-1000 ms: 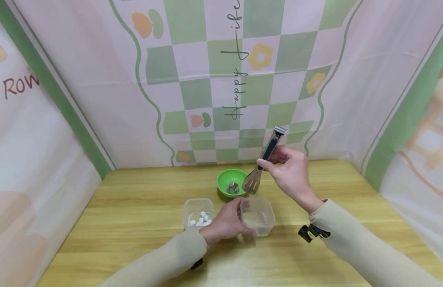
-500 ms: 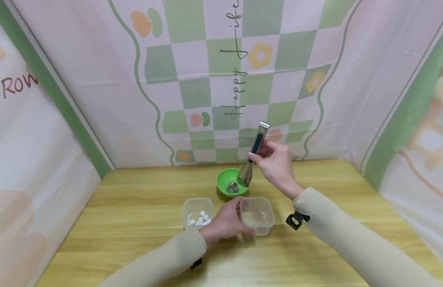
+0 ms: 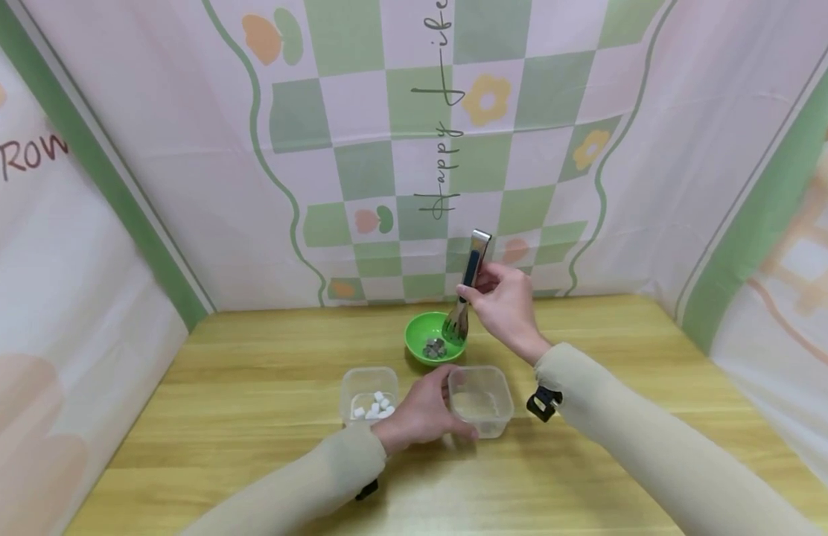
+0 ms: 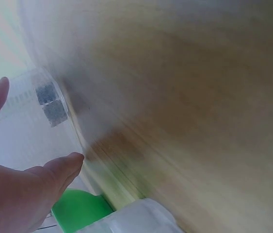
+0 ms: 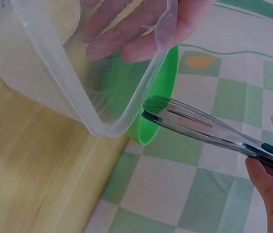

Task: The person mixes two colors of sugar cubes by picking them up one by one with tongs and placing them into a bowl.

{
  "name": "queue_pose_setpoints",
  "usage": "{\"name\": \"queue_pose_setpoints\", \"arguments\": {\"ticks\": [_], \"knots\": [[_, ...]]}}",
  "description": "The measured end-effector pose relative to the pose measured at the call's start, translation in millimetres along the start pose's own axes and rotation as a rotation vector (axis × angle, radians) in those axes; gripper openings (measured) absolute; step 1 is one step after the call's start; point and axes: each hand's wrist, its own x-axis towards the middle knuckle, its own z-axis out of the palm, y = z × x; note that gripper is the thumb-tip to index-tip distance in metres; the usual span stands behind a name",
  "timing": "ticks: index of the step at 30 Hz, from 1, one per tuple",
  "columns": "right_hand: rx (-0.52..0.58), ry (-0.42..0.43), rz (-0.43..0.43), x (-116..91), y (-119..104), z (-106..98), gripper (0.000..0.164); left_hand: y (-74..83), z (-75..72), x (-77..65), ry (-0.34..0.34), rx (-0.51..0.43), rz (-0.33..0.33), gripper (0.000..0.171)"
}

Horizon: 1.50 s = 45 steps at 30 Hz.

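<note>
My right hand (image 3: 504, 301) pinches metal tongs (image 3: 473, 272) with dark grips, handle end up. Their slotted tips (image 5: 158, 111) reach into the green bowl (image 3: 417, 327), beside a small heap of grey pieces (image 3: 435, 348). Nearer to me, my left hand (image 3: 427, 409) spans the left side of a clear plastic container (image 3: 494, 402), thumb at the near side and fingers at the far side. In the left wrist view, two dark grey square patches (image 4: 51, 104) show at that container's wall.
A second clear container (image 3: 350, 387) with several white cubes (image 3: 377, 407) stands left of my left hand, partly hidden by it. All stand on a wood-grain table (image 3: 253, 402). A patterned cloth (image 3: 427, 164) hangs right behind the table's far edge.
My right hand has moved left with the tongs, which are now more upright, their tips lower inside the bowl's right side. The left hand and both containers stay in place.
</note>
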Motion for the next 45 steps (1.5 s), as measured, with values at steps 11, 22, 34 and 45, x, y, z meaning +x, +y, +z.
{"name": "queue_pose_setpoints", "arguments": {"ticks": [11, 22, 34, 45], "knots": [[0.007, -0.007, -0.008, -1, -2, -5, 0.013, 0.4, 0.1, -0.8, -0.008, -0.014, 0.016, 0.091], [0.008, 0.029, -0.120, -17, -22, -32, 0.013, 1.0, 0.7, -0.7, 0.001, 0.000, -0.010, 0.093], [0.023, 0.029, -0.140, -45, -31, -55, 0.016, 1.8, 0.8, -2.0, 0.007, -0.006, -0.006, 0.091], [0.042, -0.006, -0.119, -65, -33, -66, 0.018, 0.8, 2.1, -1.7, 0.007, -0.016, -0.012, 0.091]]}}
